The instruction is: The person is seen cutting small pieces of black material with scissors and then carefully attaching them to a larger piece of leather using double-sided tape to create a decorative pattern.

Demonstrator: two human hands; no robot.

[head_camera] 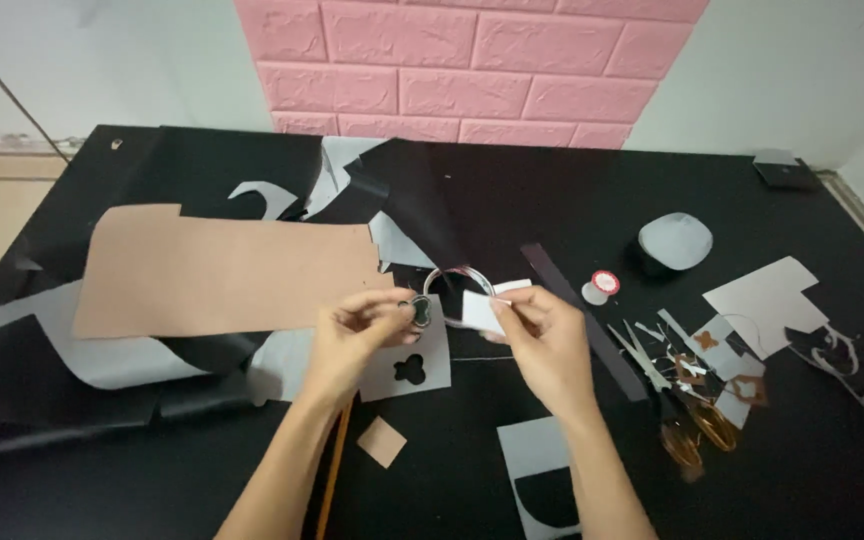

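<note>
My left hand (pixel 360 335) pinches a small dark clover-shaped piece (pixel 420 312) between thumb and fingers. A thin wire hoop (pixel 452 275) arcs up between the two hands. My right hand (pixel 542 340) holds a small white paper piece (pixel 482 311) by its edge, close to the dark piece. Below my left hand lies a grey card (pixel 422 370) with a clover-shaped hole cut out of it.
A large tan sheet (pixel 222 275) and black and grey sheets cover the left of the black table (pixel 572 200). Scissors with amber handles (pixel 687 425), paper scraps, a red-and-white thread spool (pixel 604 283), a grey round piece (pixel 675 241), a small tan square (pixel 382 441) and a pencil (pixel 332 480) lie around.
</note>
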